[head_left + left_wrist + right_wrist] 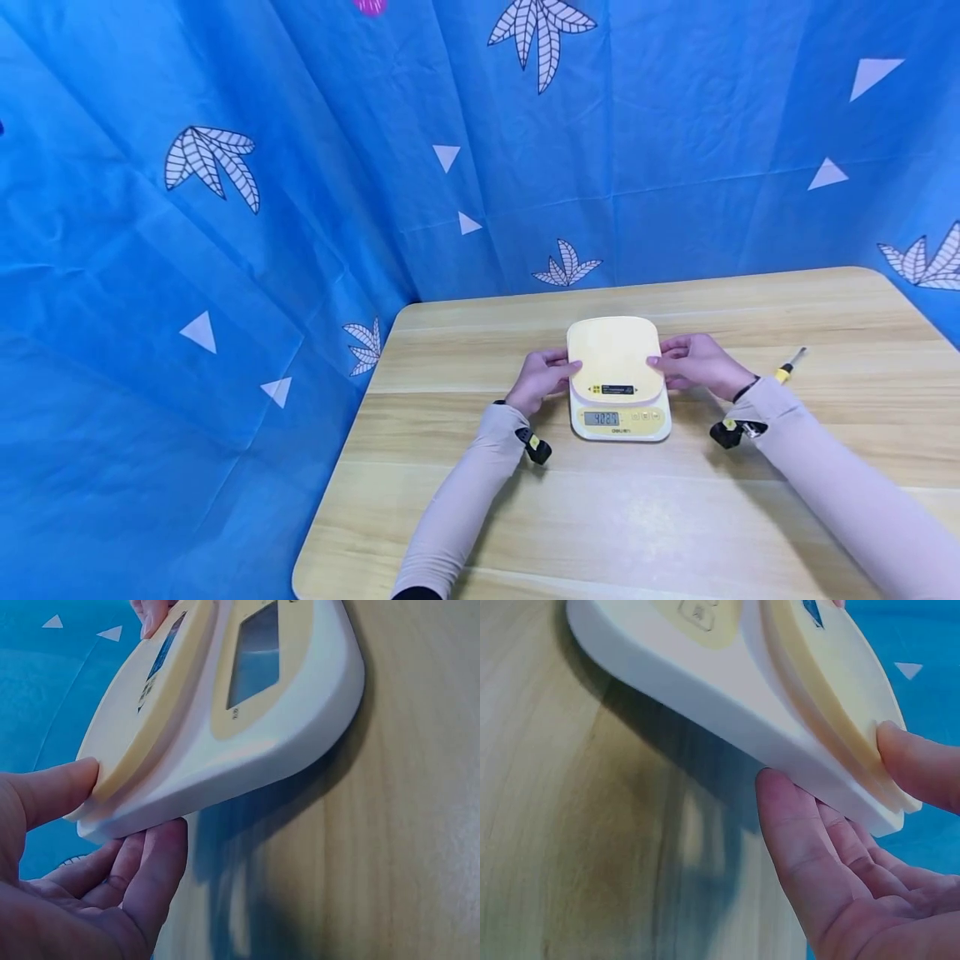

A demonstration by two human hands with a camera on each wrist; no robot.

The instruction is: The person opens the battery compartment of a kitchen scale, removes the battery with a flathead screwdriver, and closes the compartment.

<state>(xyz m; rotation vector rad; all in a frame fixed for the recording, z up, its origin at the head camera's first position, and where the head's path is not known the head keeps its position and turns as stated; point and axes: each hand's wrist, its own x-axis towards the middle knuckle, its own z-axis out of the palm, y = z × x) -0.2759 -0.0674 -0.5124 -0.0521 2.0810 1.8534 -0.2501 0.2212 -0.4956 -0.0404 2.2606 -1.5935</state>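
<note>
A cream and yellow kitchen scale sits in the middle of the wooden table, its lit display facing me. My left hand pinches its left side: in the left wrist view the thumb presses the edge of the yellow plate and the fingers reach under the white base. My right hand holds the right side the same way, thumb on the plate rim, fingers beneath the base. The scale's far end looks slightly raised off the wood.
A small screwdriver with a yellow and black handle lies on the table right of my right wrist. Blue patterned cloth hangs behind and to the left. The table's left edge drops off close to my left forearm.
</note>
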